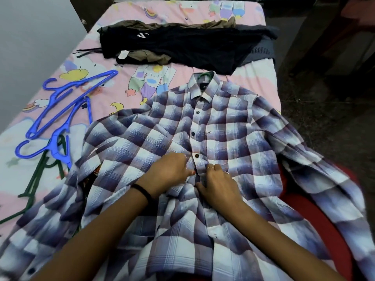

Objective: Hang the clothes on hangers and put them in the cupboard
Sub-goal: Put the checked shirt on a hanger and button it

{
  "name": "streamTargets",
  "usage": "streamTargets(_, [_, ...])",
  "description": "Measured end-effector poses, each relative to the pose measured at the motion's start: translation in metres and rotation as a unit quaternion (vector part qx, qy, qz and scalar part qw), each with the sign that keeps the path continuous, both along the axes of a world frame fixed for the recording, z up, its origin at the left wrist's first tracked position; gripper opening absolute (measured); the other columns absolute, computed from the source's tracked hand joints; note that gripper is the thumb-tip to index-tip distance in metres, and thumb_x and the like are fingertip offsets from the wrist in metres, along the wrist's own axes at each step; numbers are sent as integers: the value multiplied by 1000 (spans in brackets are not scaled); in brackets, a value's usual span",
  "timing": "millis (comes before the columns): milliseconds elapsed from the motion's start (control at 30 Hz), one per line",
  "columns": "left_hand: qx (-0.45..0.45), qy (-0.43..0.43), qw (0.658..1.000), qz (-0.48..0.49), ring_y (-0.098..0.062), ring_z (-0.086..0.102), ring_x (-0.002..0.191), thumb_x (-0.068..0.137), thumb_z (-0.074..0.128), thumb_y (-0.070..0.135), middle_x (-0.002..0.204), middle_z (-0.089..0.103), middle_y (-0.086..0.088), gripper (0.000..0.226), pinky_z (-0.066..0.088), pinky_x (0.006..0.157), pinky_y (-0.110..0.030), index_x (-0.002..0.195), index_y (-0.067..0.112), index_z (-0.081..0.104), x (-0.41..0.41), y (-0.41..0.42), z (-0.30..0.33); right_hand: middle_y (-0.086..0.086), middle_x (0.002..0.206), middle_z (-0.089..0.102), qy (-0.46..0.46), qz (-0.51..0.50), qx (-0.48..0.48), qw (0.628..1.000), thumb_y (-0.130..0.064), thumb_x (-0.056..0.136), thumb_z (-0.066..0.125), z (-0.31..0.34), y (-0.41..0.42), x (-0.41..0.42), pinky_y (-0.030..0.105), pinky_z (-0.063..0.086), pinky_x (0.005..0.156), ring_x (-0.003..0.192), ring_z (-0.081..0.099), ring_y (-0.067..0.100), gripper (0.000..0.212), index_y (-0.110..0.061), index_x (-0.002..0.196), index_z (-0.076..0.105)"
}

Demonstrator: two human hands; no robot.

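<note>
You're mid-buttoning the plaid shirt (223, 122), spread on the bed (125, 21) with a green hanger (205, 75) at its collar: left hand (169, 171) and right hand (218, 184) pinch the placket, so next push that button (196, 155) through.

Both hands, left (168, 171) and right (218, 182), pinch a checked shirt (233, 122) at its placket, apparently buttoning, on a bed (125, 13).
</note>
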State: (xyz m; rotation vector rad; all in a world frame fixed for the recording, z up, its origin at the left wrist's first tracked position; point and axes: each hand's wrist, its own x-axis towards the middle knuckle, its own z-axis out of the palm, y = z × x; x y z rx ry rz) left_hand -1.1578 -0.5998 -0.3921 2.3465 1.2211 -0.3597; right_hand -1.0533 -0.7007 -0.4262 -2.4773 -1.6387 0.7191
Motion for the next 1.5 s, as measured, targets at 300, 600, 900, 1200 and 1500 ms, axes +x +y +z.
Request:
streamTargets(300, [119,132,975,-130,-30,55,116,97,52,35,123,56,-10,32,46,86,-40,117,10,51,-21,-29,-6,22,127,45,-101,65,-76,990,-1,95,42,-11,6,-26,39,46,91,117,49,36,33,3,126,53])
streamTargets(600, [107,119,975,-153,-30,57,111,96,48,28,119,57,-11,27,47,87,-41,115,9,53,-22,-31,-15,25,119,48,-168,72,-91,979,-7,99,35,-33,21,-45,33,51,82,108,54,34,31,5,121,53])
streamTargets(900, [78,23,993,-84,-32,57,105,97,50,26,113,58,-12,17,43,83,-37,103,11,52,-31,-34,-14,17,109,64,-28,3,13,1000,-13,90,47,-15,13,0,37,48,82,102,61,35,21,-6,102,63])
streamTargets(1200, [39,-172,982,74,-25,61,74,90,64,25,76,67,-7,16,49,72,-33,80,17,55,-14,-36,-5,1,65,60,402,-107,97,904,-10,88,65,19,-8,38,31,47,62,58,52,10,15,-12,73,64])
streamTargets(1500, [-78,-392,895,196,-4,62,58,85,68,0,62,63,6,24,57,66,-22,75,22,64,-3,-47,29,-3,59,55,468,-168,185,847,0,83,70,55,-8,35,14,40,51,50,49,4,20,-13,72,59])
